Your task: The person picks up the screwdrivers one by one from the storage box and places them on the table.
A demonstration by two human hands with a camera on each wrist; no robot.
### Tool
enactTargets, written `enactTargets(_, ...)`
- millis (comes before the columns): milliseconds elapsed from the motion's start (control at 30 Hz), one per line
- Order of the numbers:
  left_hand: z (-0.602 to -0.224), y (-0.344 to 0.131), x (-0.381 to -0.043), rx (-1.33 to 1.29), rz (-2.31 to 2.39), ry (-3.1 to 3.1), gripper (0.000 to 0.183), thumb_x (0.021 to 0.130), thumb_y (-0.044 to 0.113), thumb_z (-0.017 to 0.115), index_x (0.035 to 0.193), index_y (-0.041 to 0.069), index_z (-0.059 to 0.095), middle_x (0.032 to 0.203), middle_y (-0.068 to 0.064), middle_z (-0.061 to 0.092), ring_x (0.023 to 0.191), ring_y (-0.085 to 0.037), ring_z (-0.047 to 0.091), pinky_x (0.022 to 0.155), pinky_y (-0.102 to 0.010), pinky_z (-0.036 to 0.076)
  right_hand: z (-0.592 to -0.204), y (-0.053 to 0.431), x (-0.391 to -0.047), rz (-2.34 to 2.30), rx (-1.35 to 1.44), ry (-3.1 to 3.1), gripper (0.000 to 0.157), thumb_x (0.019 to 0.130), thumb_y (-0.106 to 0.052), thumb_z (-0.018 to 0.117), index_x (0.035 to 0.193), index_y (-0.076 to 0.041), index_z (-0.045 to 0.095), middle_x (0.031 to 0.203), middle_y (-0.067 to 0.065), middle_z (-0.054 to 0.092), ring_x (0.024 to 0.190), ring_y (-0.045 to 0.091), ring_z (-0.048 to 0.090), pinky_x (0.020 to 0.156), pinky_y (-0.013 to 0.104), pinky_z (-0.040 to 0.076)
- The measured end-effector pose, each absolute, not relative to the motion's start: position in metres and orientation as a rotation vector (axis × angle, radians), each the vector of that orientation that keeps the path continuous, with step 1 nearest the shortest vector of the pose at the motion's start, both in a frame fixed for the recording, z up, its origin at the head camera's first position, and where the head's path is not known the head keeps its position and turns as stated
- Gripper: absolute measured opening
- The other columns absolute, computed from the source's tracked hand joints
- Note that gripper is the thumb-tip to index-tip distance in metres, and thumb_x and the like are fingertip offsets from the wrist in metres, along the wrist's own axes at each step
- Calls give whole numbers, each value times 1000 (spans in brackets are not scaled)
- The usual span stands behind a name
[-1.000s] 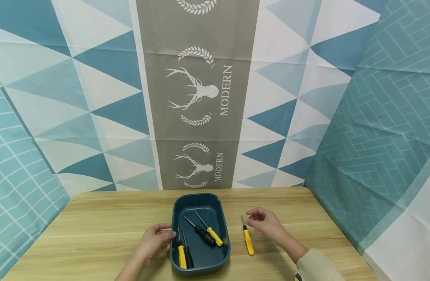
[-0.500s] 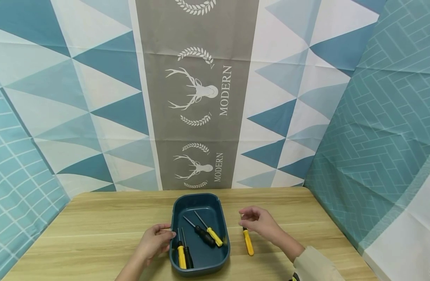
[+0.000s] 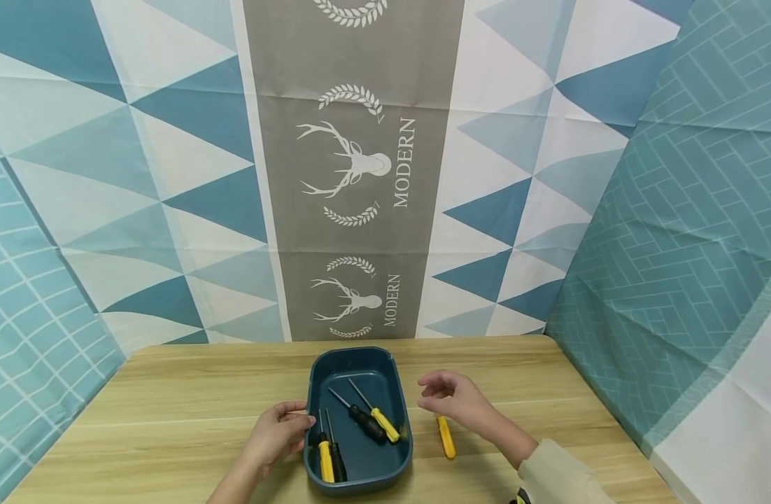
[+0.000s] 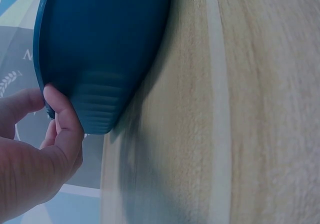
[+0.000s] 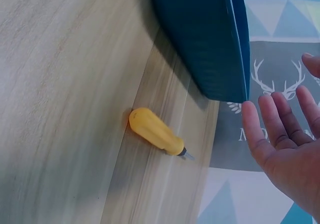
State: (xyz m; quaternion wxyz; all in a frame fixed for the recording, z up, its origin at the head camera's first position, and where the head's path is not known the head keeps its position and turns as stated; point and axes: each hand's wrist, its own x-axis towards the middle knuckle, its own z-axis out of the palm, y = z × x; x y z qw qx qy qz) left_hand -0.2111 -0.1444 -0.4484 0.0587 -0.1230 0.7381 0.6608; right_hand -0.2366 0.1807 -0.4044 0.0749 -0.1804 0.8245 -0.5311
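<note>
My left hand (image 3: 277, 435) pinches the left rim of a dark blue tray (image 3: 366, 465), thumb on one side and fingers on the other; the left wrist view shows this grip on the tray wall (image 4: 100, 49) up close. Inside the tray lie a black-handled screwdriver (image 3: 368, 424) crossed by a yellow one (image 3: 385, 425), and a yellow-and-black screwdriver (image 3: 326, 462) beside another black one (image 3: 338, 463). My right hand (image 3: 457, 400), fingers relaxed and holding nothing, hovers right of the tray. Below it a yellow screwdriver (image 5: 154, 130) lies on the table, its shaft hidden by the hand in the head view.
The wood-grain table (image 3: 203, 392) reaches back to a patterned fabric wall (image 3: 354, 294) with blue triangles and deer prints. Teal brick-patterned cloth (image 3: 669, 280) hangs along the right edge, and light-blue tiled cloth (image 3: 33, 315) along the left.
My right hand has shifted left toward the tray, now covering the shaft of the yellow screwdriver on the table. The left hand, the tray and the screwdrivers have stayed put.
</note>
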Motion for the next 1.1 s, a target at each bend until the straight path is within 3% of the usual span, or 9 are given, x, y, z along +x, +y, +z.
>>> enactTargets(167,-449,-145,-211,-375,2005,2234,47,82,9,66,123,-7,49,97,-14,60,76,-18,60,63,-31,54,-406,175,-240,-1564,-541,2485,35,84,-23,70,112,-4,61,99,9,63,84,14,58,68,23,53)
enactTargets(533,-448,-145,-212,-373,1998,2226,45,84,9,65,123,-6,48,98,-14,60,77,-19,60,64,-32,54,-407,161,-240,-1560,-569,2444,41,83,-25,70,114,0,59,96,7,62,83,18,58,68,25,54)
enactTargets(767,-449,-145,-211,-345,2011,2221,46,84,9,65,123,-7,48,98,-14,61,78,-18,60,64,-31,54,-406,151,-240,-1556,-589,2414,36,83,-27,70,112,-7,62,96,5,62,84,19,57,69,24,54)
enactTargets(1100,-451,-146,-211,-354,2019,2220,45,84,9,65,123,-7,49,97,-13,61,77,-19,60,63,-31,53,-408,140,-240,-1549,-636,2390,34,85,-24,69,113,-7,61,96,6,62,82,14,58,69,25,54)
